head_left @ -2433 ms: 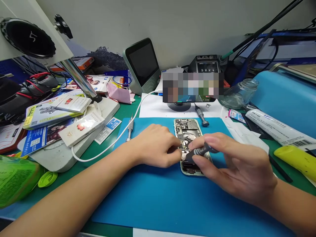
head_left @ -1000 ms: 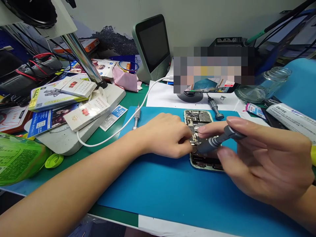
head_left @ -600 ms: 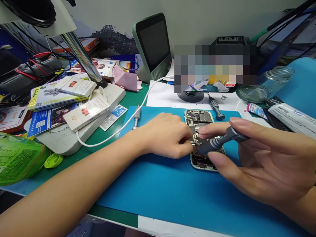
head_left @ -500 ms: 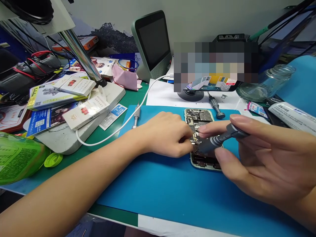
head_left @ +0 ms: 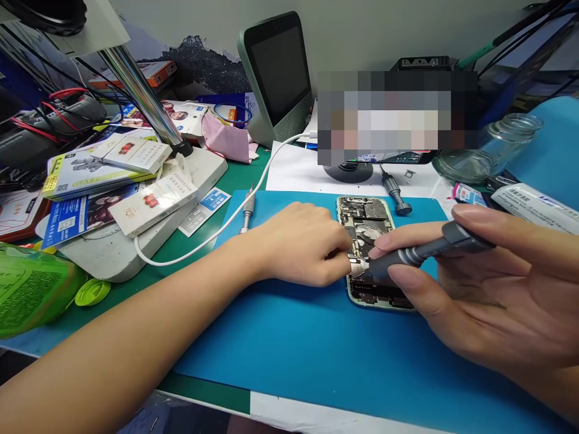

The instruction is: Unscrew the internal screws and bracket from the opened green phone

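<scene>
An opened smartphone (head_left: 359, 295), its circuit boards and inner parts exposed, lies on the blue mat (head_left: 289, 337). My left hand (head_left: 303, 244) is closed at the phone's left edge, thumb and fingers curled over it. What those fingers hold, if anything, is hidden. In my right hand (head_left: 479, 289) is a dark grey precision screwdriver (head_left: 427, 250), gripped between thumb and fingers with its cap under the index finger. The screwdriver slants down to the left over the phone's lower half. Its tip is blurred and cannot be made out.
A second screwdriver (head_left: 394, 191) lies beyond the phone, and another (head_left: 248, 211) lies left on the mat. A white cable (head_left: 217, 236) crosses the left side. Small boxes (head_left: 154, 202) sit on a microscope base (head_left: 113, 259). A glass jar (head_left: 488, 150) and white tube (head_left: 538, 202) stand right.
My right hand has shifted slightly right and the screwdriver leans lower, closer to level. My left hand stays at the phone's edge. The view has moved slightly.
</scene>
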`<state>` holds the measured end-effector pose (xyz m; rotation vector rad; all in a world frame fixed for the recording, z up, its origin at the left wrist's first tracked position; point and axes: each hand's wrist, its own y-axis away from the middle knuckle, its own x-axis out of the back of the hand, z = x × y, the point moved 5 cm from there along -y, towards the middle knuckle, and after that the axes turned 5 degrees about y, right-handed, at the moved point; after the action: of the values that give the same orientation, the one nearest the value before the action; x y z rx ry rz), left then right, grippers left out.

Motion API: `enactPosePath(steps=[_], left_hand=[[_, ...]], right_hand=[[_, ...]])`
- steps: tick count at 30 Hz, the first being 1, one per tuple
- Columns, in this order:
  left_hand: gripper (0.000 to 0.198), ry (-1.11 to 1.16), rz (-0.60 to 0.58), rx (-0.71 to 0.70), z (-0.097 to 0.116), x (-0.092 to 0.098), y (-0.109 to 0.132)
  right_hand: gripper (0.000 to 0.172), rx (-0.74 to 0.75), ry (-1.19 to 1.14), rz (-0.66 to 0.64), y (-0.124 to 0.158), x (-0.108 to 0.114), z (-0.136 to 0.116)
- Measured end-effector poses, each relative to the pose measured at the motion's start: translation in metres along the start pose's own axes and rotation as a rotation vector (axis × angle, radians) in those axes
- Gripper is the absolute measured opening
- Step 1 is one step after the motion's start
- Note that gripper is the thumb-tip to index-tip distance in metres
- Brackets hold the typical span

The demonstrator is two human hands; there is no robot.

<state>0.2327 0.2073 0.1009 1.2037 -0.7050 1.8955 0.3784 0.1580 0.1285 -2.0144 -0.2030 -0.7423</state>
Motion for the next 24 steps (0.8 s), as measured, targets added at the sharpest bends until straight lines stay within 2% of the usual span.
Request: enactPosePath(steps=[1, 6, 10, 14, 17, 21, 24], left_hand=[[0.027, 0.002, 0.003, -0.003, 0.0, 0.0, 0.0], [0.024, 0.046, 0.083, -0.032, 0.003, 0.004, 0.004], [0.022, 0.113, 0.209, -0.072, 0.007, 0.008, 0.009], [0.021, 0.161, 0.278, -0.126, 0.01, 0.009, 0.011], [0.017, 0.186, 0.276, -0.146, 0.011, 0.008, 0.01], [0.017, 0.174, 0.241, -0.163, 0.012, 0.008, 0.01], [0.019, 0.1, 0.26, -0.156, 0.004, 0.017, 0.014]], right_hand=[[0.048, 0.011, -0.001, 0.001, -0.001, 0.001, -0.001], [0.081, -0.009, -0.056, 0.11, -0.005, 0.003, 0.0], [0.078, -0.011, -0.053, 0.211, -0.001, 0.008, 0.004], [0.083, -0.082, -0.09, 0.237, 0.005, 0.012, 0.009], [0.081, -0.099, -0.106, 0.254, 0.004, 0.013, 0.009], [0.077, -0.003, -0.049, 0.27, -0.002, 0.015, 0.004], [0.074, -0.005, -0.059, 0.303, -0.002, 0.017, 0.004]])
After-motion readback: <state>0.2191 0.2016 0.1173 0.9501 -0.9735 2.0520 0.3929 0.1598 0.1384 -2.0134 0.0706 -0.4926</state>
